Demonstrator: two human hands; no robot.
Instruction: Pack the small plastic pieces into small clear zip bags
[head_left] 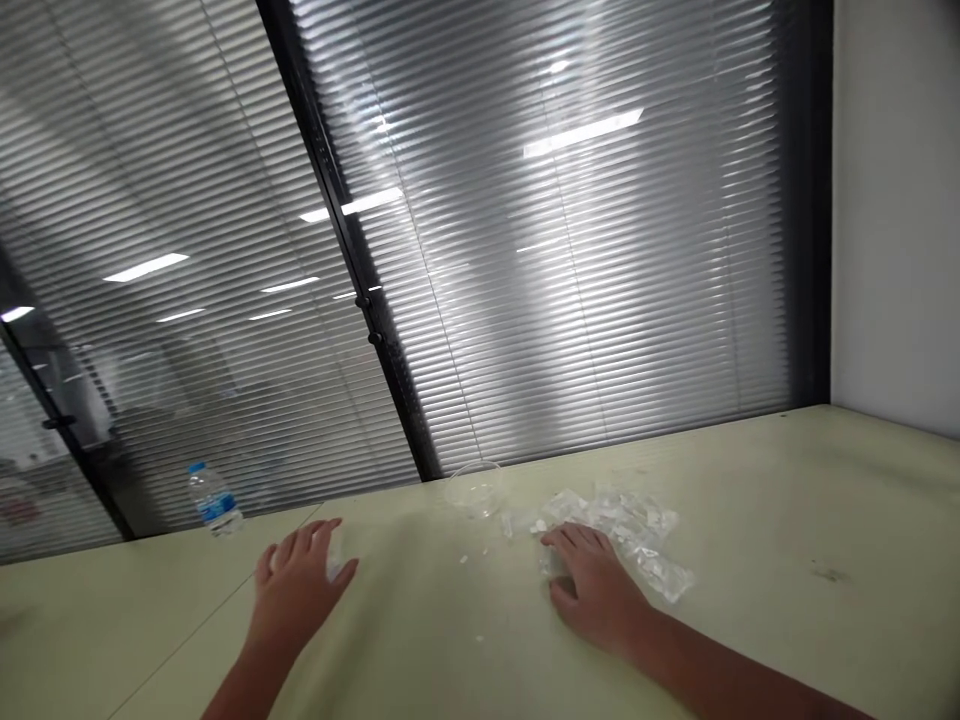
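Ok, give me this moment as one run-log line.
left hand: fingers spread, clear plastic near thumb, grip unclear | right hand: curled beside plastic packets, grip unclear | bottle: beyond left hand, blue cap on

Bare left hand [296, 585], bare right hand [598, 588], uncovered wrists [271, 645], bare forearms [697, 648], slim fingers [322, 540]

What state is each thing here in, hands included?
Left hand: thumb and fingers apart, grip unclear.
Right hand: fingers bent, thumb apart, grip unclear.
Clear plastic pieces: loosely heaped.
Bottle: standing, capped.
Clear round container: too faint to tell whether open.
Blinds: lowered.
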